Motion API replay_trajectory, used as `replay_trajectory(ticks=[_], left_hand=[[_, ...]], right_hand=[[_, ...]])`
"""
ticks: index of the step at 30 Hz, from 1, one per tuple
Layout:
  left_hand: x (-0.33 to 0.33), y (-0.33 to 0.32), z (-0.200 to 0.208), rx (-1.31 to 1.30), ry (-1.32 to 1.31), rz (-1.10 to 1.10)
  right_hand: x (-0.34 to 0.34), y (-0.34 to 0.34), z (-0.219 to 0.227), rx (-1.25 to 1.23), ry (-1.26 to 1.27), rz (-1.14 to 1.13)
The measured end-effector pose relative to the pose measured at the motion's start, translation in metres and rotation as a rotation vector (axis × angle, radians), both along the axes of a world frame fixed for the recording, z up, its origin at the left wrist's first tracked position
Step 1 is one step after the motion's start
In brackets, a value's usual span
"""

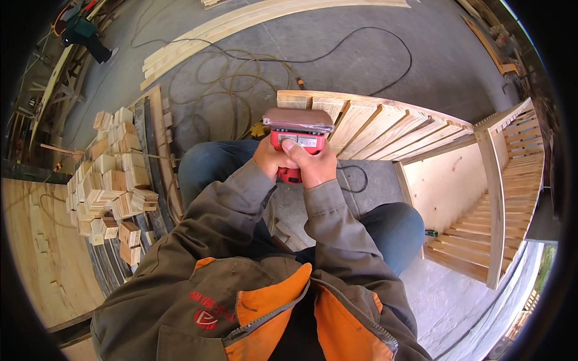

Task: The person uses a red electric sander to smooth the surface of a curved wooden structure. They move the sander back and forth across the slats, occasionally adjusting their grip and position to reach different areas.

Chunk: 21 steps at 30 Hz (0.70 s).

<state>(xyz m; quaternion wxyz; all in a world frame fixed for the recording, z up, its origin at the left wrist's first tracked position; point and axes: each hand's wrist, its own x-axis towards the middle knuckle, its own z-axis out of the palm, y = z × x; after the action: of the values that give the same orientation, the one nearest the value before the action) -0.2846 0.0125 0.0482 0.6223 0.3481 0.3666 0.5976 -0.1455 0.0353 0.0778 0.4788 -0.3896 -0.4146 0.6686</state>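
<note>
Both hands hold a red power sander in the middle of the view. Its flat reddish-brown pad points away from me. My left hand wraps the sander's left side, while my right hand grips the right side with a thumb over the body. Just beyond and to the right runs a slatted wooden panel, pale and slightly curved in the view. The pad overlaps the panel's left end; whether they touch I cannot tell. My fingers beneath the sander are partly hidden.
At left, stacked wood blocks stand beside a wooden board. A slatted wooden frame stands at right. Cables and a coiled hose cross the concrete floor near long planks. Another person is at the far left.
</note>
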Motion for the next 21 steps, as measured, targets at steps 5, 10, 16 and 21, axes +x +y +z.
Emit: replay_trajectory(ticks=[5, 10, 16, 21], left_hand=[[-0.004, 0.002, 0.005, 0.025, 0.012, -0.018], [-0.010, -0.005, -0.028, -0.063, -0.007, 0.004], [-0.031, 0.000, -0.016, 0.049, 0.111, -0.050], [-0.041, -0.003, -0.041, -0.036, 0.058, -0.095]], right_hand=[[-0.001, 0.000, 0.005, 0.036, 0.063, 0.017], [-0.010, -0.001, -0.031, -0.087, 0.036, 0.023], [-0.016, -0.008, 0.005, 0.027, 0.087, 0.022], [-0.021, -0.010, -0.012, 0.039, 0.019, 0.031]])
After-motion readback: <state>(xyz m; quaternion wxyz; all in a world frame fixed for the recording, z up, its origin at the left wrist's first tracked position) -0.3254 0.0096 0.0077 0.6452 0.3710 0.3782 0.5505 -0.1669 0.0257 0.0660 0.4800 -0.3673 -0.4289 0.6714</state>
